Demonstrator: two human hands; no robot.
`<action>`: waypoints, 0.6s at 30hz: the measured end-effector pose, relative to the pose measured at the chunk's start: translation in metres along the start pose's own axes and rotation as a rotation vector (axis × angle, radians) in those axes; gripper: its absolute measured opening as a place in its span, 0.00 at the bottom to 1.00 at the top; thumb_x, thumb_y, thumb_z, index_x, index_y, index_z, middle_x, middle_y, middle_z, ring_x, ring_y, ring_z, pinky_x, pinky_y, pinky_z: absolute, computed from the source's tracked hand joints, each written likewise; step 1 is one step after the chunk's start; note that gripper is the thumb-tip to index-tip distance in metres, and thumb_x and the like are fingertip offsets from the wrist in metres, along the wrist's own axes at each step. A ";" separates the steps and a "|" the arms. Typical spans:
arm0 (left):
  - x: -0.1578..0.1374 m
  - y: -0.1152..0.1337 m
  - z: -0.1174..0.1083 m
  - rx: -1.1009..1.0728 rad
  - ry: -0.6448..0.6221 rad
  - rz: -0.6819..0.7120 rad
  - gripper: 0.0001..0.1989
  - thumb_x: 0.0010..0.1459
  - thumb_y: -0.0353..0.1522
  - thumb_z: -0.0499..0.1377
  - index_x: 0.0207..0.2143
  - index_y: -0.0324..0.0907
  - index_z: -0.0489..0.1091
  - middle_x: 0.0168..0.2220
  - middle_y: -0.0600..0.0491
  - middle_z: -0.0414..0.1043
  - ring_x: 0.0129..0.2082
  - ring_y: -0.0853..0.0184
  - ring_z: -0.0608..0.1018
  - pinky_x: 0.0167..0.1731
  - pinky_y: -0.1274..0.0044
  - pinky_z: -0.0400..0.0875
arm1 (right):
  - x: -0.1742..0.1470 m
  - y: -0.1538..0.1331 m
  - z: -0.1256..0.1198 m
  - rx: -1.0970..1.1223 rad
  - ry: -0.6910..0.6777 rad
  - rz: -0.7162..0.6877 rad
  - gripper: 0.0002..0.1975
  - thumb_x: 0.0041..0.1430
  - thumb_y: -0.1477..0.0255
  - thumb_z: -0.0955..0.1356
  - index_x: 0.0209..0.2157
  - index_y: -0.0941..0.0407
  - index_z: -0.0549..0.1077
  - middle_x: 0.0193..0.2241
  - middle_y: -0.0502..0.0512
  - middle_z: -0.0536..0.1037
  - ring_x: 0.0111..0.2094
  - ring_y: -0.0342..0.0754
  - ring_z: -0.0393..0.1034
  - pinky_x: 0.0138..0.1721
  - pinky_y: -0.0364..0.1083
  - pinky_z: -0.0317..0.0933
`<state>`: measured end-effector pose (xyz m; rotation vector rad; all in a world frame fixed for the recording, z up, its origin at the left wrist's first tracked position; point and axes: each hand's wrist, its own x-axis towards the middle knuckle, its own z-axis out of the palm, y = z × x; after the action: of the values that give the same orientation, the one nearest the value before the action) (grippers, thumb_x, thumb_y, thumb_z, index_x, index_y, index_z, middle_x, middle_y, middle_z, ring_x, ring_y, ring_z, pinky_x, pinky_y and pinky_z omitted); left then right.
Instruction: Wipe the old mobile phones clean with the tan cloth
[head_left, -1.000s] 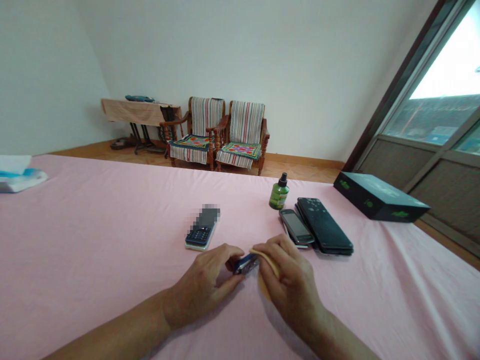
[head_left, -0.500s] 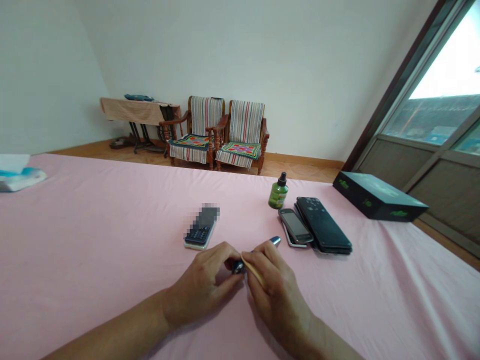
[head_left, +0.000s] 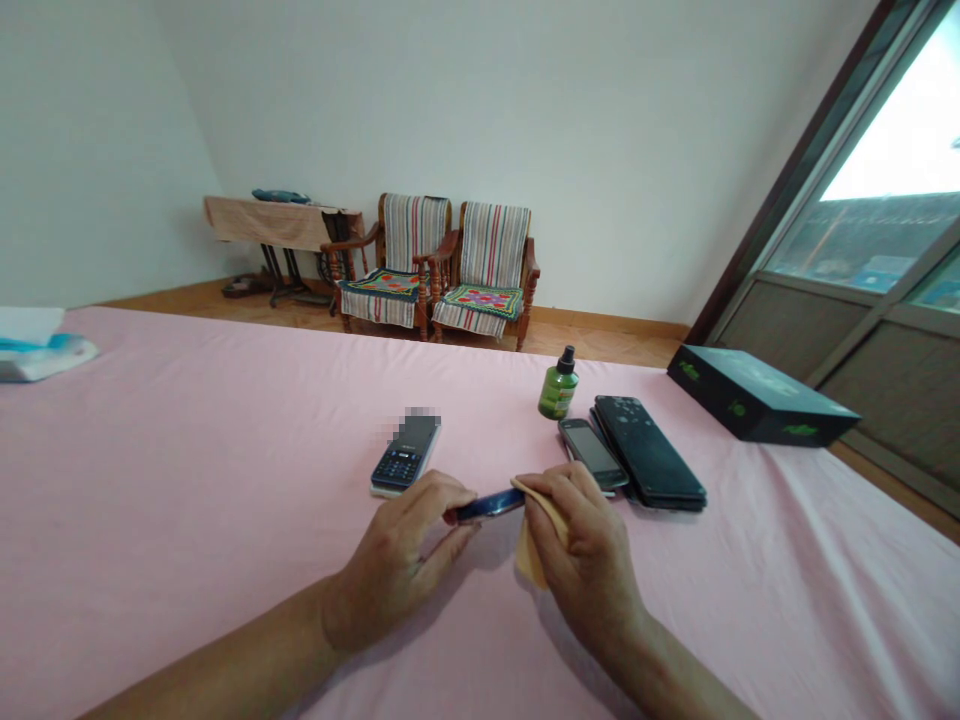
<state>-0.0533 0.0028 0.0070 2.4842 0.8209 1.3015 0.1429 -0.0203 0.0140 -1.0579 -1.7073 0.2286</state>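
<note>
L hand (head_left: 394,560): fingers clamped on dark phone (head_left: 489,505), edge-on.
R hand (head_left: 581,545): fingers pinch tan cloth (head_left: 534,540) against phone's right end.
Beyond fingers: keypad phone (head_left: 406,455), green bottle (head_left: 558,386).

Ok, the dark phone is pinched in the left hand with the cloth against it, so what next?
Probably draw the small tan cloth in the right hand along the slim dark-blue phone toward the left hand: the cloth only touches the phone's right end, and the left grip holds the other end clear of the pink tablecloth.
</note>
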 end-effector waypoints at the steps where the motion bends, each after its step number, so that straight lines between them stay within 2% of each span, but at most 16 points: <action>1: 0.000 0.000 -0.001 -0.001 0.035 0.043 0.09 0.63 0.24 0.56 0.45 0.40 0.67 0.37 0.48 0.73 0.38 0.64 0.77 0.39 0.75 0.73 | 0.000 0.000 0.000 0.010 0.003 0.012 0.12 0.61 0.80 0.63 0.40 0.56 0.75 0.31 0.54 0.71 0.33 0.47 0.69 0.32 0.44 0.66; 4: -0.002 0.000 -0.003 -0.008 0.051 0.118 0.14 0.62 0.22 0.57 0.49 0.39 0.66 0.42 0.46 0.74 0.43 0.63 0.77 0.45 0.75 0.74 | -0.001 -0.004 0.001 0.037 -0.011 0.035 0.11 0.61 0.81 0.63 0.39 0.56 0.76 0.31 0.54 0.71 0.33 0.47 0.69 0.32 0.44 0.66; 7: -0.003 0.001 -0.003 0.000 0.042 0.122 0.15 0.62 0.22 0.57 0.50 0.39 0.66 0.42 0.46 0.74 0.43 0.64 0.78 0.45 0.76 0.74 | 0.000 -0.011 -0.001 0.042 0.031 0.009 0.11 0.60 0.81 0.64 0.40 0.56 0.75 0.32 0.54 0.72 0.34 0.46 0.70 0.34 0.44 0.67; 10: -0.003 0.002 -0.002 0.022 0.068 0.090 0.13 0.62 0.24 0.59 0.49 0.39 0.67 0.41 0.46 0.75 0.42 0.64 0.79 0.44 0.75 0.75 | -0.002 -0.022 -0.003 0.036 0.068 -0.051 0.12 0.59 0.83 0.63 0.40 0.56 0.73 0.32 0.54 0.73 0.34 0.46 0.70 0.34 0.43 0.67; 18: 0.000 0.004 -0.002 0.007 0.094 0.067 0.09 0.62 0.25 0.59 0.45 0.39 0.69 0.38 0.49 0.75 0.38 0.65 0.78 0.40 0.75 0.75 | -0.013 -0.028 -0.003 -0.084 0.004 -0.225 0.16 0.61 0.84 0.62 0.48 0.57 0.70 0.32 0.56 0.71 0.32 0.48 0.68 0.31 0.45 0.68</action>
<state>-0.0536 -0.0011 0.0100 2.4924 0.7700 1.4504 0.1310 -0.0469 0.0232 -0.9164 -1.8285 0.0108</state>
